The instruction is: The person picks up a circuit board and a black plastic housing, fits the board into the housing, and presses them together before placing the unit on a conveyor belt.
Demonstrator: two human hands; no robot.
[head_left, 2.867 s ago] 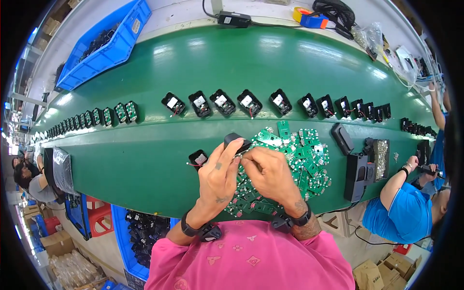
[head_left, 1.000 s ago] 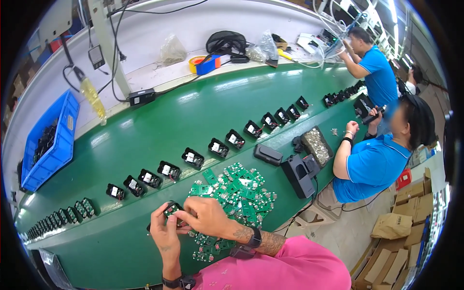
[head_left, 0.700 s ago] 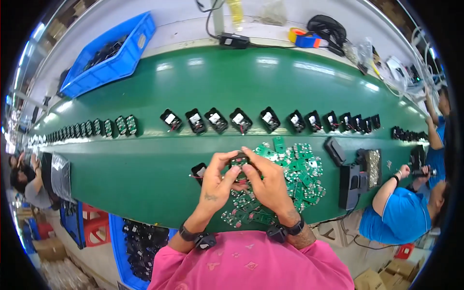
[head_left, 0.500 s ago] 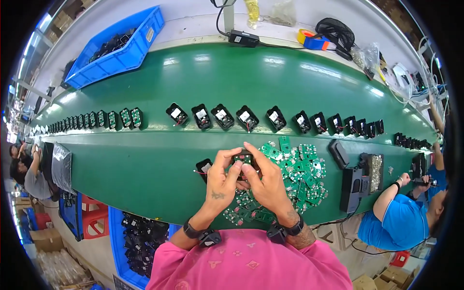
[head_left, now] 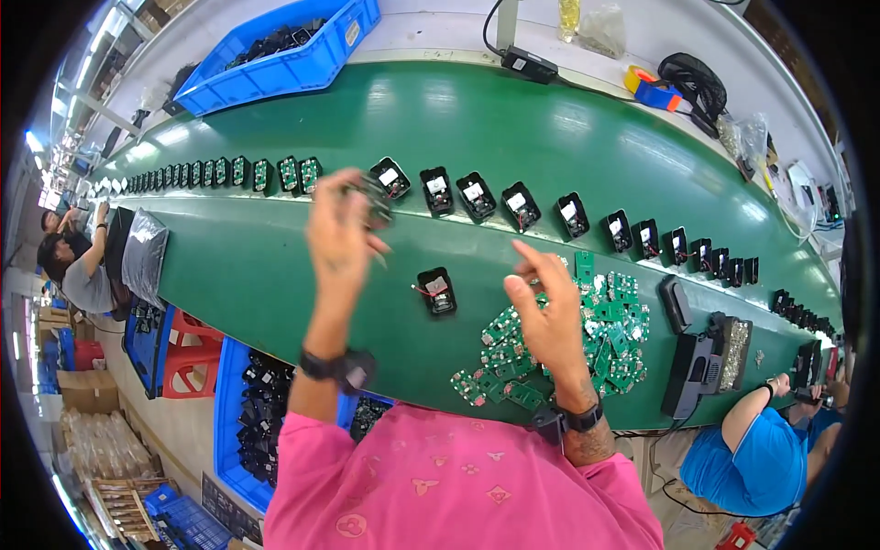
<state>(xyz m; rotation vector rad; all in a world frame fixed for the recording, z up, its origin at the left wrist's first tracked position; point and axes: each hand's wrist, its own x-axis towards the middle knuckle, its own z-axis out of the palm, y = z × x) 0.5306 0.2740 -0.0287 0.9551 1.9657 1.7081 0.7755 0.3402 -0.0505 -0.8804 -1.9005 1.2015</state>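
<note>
My left hand (head_left: 335,234) is raised over the row on the green table, its fingers closed on a small black case with a green circuit board (head_left: 374,202); both are smeared by motion. Just beyond it sits an open black case (head_left: 390,178) with a white part inside. My right hand (head_left: 552,316) holds nothing, fingers apart, above the left side of a heap of green circuit boards (head_left: 610,321). Between my hands another open black case (head_left: 438,291), with a red wire at its side, lies on the table.
Black cases with green boards (head_left: 262,174) line up to the left, and open cases (head_left: 573,216) to the right. A blue bin (head_left: 302,73) stands at the back left. Near the right lie a black device (head_left: 686,371) and a tray of small metal parts (head_left: 735,344). Co-workers sit at both sides.
My hands have parted. The left has carried the case with the board left and away from me toward the row; the right has let go and moved right. The whole view has shifted.
</note>
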